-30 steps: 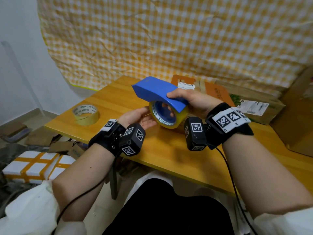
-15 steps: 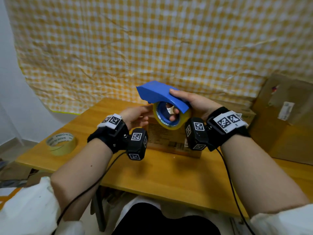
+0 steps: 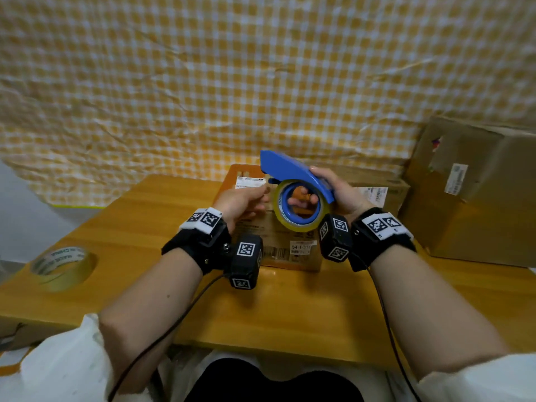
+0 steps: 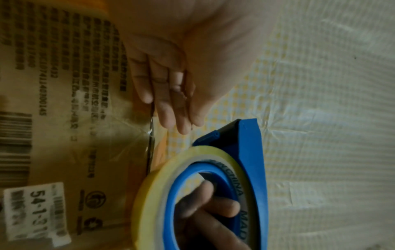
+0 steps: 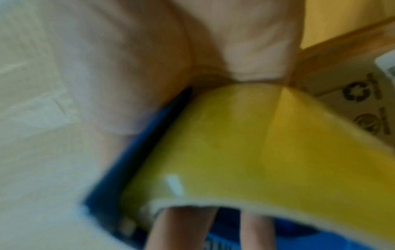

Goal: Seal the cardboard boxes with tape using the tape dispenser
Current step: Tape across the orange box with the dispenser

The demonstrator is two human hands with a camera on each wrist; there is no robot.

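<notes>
So right hand (image 3: 336, 192) has its fingers hooked through the tape dispenser (image 3: 293, 169), blade end aimed away toward the table's far edge. Left hand (image 3: 240, 201) sits relaxed, holding nothing, just beside it. Cardboard box (image 3: 278, 242) lies right underneath both, mid-table.

Both forearms are bare from wrist to elbow; white sleeves (image 3: 58, 369) are pushed up near the elbows, the second sleeve (image 3: 475, 381) at 5 o'clock; dark trousers (image 3: 272, 384) show at 6 o'clock. Each wrist carries a black strap: left strap (image 3: 197, 245), right strap (image 3: 380, 242); each strap bears a white band printed with two black square fiducial markers. A black box-shaped camera module is fixed to each strap, left module (image 3: 246, 265), right module (image 3: 335, 237), marker-faced; small silver screws are visible on the left mount; one black cable (image 3: 162, 335) trails from each module.
</notes>
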